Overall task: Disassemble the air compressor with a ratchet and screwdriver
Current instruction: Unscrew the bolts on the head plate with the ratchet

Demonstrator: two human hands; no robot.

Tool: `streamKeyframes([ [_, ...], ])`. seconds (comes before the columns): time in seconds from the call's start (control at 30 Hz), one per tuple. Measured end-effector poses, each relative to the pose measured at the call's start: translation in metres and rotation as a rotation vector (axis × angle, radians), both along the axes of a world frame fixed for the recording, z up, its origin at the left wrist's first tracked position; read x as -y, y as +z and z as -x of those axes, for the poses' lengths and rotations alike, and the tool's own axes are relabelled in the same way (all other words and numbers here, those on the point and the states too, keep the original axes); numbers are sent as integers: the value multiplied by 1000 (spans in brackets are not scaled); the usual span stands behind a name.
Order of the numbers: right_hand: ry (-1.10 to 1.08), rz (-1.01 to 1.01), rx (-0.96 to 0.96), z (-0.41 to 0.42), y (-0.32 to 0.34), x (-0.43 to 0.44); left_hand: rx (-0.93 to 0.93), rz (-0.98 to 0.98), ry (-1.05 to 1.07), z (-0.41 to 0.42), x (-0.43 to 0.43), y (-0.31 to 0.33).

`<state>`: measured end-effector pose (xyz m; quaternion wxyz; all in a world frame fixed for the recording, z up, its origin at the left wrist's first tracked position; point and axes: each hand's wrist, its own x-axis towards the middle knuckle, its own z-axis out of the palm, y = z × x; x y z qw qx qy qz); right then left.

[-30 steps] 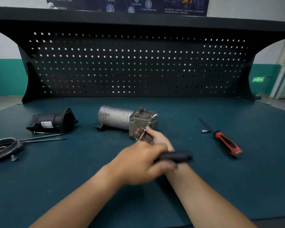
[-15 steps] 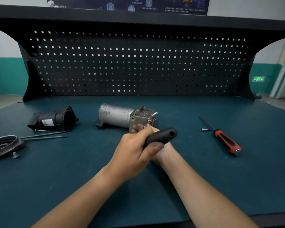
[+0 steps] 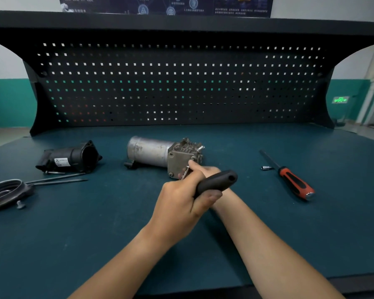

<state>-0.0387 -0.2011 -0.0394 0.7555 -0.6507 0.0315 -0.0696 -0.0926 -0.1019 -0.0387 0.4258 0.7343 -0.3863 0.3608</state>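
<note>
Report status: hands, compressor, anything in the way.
Left hand grips ratchet by the handle. Right hand at its head on compressor end plate, grip hidden. Screwdriver lies apart, right; nothing blocking.

The person's two forearms are bare along all of their visible length. The left forearm (image 3: pixel 125 260) fills the lower centre of the frame and the right forearm (image 3: pixel 268 244) the lower right. The left hand (image 3: pixel 181 203), at the centre of the frame, shows its back and knuckles. Its thumb tip looks darkened, though shadow or grime cannot be told apart. The right hand (image 3: pixel 204 169), just above it, is mostly hidden, and only a few fingers and a strip of its back are visible.
</note>
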Motion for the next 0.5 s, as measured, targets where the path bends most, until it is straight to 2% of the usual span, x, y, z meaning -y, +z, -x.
streamKeyframes([
  [0.07,-324,399,55,-19,-1,11,10,-8,11,-1,-3,0],
  [0.13,-452,595,200,-31,0,24,-6,14,-3,-1,-10,0],
  [0.2,-237,733,319,-41,-5,34,15,43,1,-2,-17,1],
  [0.27,-8,766,331,-48,-14,37,48,58,15,-4,-22,3],
  [0.33,63,756,320,-52,-19,39,81,57,34,-3,-23,5],
  [0.5,134,1062,381,-54,-13,51,137,27,72,-6,-31,7],
])
